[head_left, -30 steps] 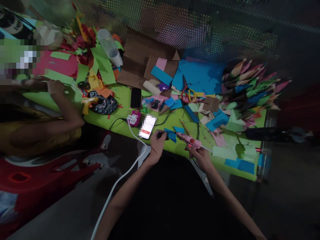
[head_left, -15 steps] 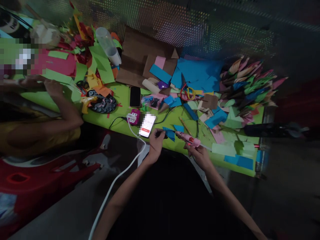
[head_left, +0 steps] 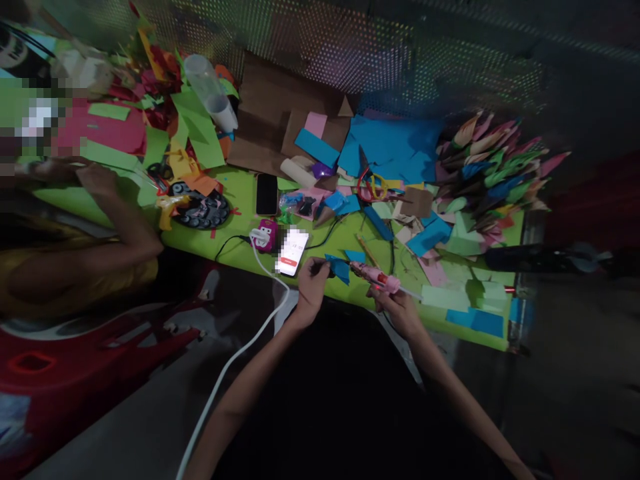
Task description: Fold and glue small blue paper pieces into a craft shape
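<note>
Near the table's front edge, my left hand [head_left: 314, 283] pinches a small piece of blue paper [head_left: 340, 269]. My right hand [head_left: 397, 305] is closed around a pink glue gun [head_left: 376, 275], whose nozzle points left at the paper, at or very close to its edge. A pale glue stick comes out of the gun's back end. Just beyond the held piece lies another blue scrap [head_left: 355, 255], beside a pencil [head_left: 368, 251]. A lit phone [head_left: 293, 250] rests left of my left hand.
On the green table [head_left: 235, 250] stand a magenta power adapter [head_left: 264, 235] with a white cable, a dark phone [head_left: 267, 195], scissors [head_left: 369, 181] and blue sheets [head_left: 393, 150]. Rolled paper cones [head_left: 500, 160] fill the back right. A co-worker's arm [head_left: 120, 213] is at the left.
The camera view has shifted slightly, so the table's contents appear a little further left. Both hands keep nearly the same pose, with the nozzle still at the blue paper.
</note>
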